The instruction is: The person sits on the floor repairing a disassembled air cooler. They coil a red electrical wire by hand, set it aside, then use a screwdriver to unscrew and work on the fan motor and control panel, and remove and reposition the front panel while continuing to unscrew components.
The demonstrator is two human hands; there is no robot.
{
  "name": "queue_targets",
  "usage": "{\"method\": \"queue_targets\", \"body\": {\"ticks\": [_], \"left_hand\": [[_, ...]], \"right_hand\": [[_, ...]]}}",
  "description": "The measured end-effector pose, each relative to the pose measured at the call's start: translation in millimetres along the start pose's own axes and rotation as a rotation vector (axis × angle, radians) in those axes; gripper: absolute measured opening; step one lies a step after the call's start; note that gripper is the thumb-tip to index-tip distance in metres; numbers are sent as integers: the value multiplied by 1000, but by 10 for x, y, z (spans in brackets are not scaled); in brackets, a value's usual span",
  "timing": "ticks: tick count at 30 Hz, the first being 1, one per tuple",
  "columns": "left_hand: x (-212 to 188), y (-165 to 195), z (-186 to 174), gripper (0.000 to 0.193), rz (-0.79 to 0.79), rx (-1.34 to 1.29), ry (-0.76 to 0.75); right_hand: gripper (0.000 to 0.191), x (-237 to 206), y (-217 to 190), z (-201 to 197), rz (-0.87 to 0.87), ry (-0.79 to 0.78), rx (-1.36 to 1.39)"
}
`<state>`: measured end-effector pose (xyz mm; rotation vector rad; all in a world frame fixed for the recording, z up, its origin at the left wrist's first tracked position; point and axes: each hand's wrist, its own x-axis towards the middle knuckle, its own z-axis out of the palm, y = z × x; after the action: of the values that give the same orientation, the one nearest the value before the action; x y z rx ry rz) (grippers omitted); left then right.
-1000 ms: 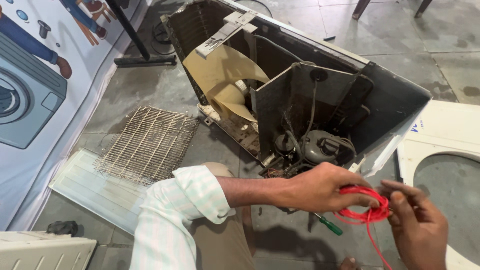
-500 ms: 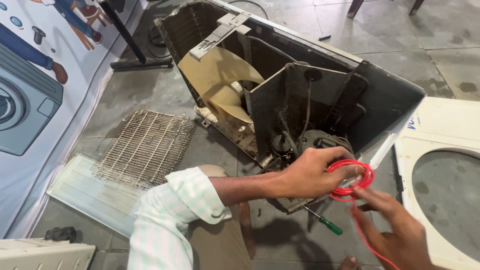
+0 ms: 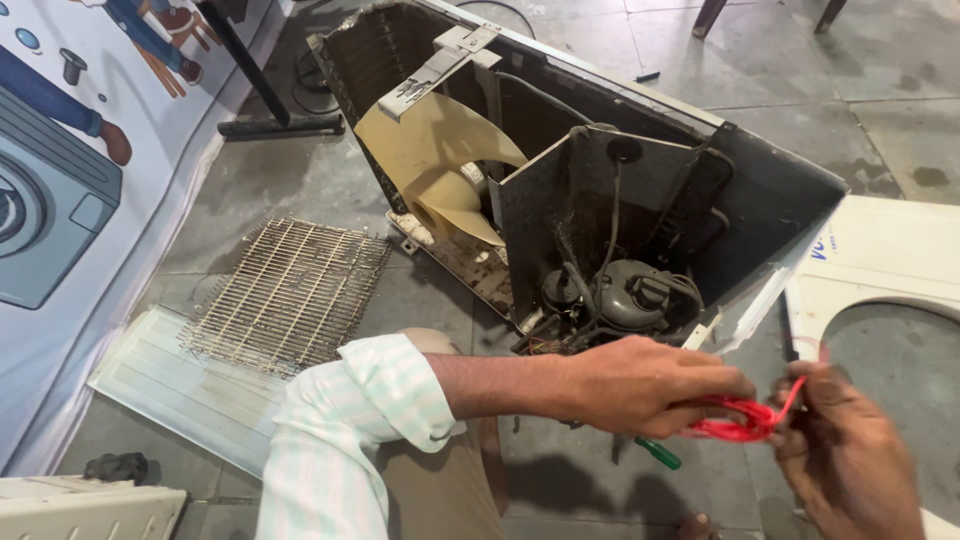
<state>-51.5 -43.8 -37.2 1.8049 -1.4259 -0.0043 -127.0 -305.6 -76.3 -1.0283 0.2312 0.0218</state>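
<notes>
One head-worn view, steeply downward (close over the hands (image 3: 740,420)) onto the floor (image 3: 280,190)

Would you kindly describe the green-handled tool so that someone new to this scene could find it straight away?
Start at the opened air-conditioner unit tilted on the grey floor, with its beige fan blade. Just in front of it, both hands hold a bundle of red wire: left hand, right hand. The screwdriver lies on the floor directly below the left hand, only its green handle showing, the sole green thing there.

Opened air conditioner unit (image 3: 600,200) on floor, wire grille (image 3: 285,295) left of it on panel (image 3: 180,395), screwdriver (image 3: 658,453) before it.
</notes>
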Motion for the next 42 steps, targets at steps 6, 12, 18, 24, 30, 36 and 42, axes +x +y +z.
{"method": "queue_targets", "body": {"ticks": [6, 12, 18, 24, 30, 36, 42], "left_hand": [[-19, 67, -20, 52, 96, 14, 1], [-55, 53, 60, 40, 84, 129, 75], [-6, -72, 113, 51, 7, 125, -44], [20, 49, 91, 33, -236, -59, 147], [119, 7, -102, 35, -267, -162, 123], [67, 55, -24, 35, -251, -239, 137], [54, 7, 60, 36, -260, -224, 189]], "right_hand": [[32, 39, 356, -123, 366, 128, -9], [35, 129, 453, -128, 317, -121, -68], [30, 55, 379, 88, 284, 111, -360], [18, -21, 366, 118, -85, 160, -551], [19, -351, 218, 261, -770, 241, -1244], [34, -356, 85, 463, -974, 154, -1453], [31, -343, 102, 597, -1041, 130, -1513]]}}
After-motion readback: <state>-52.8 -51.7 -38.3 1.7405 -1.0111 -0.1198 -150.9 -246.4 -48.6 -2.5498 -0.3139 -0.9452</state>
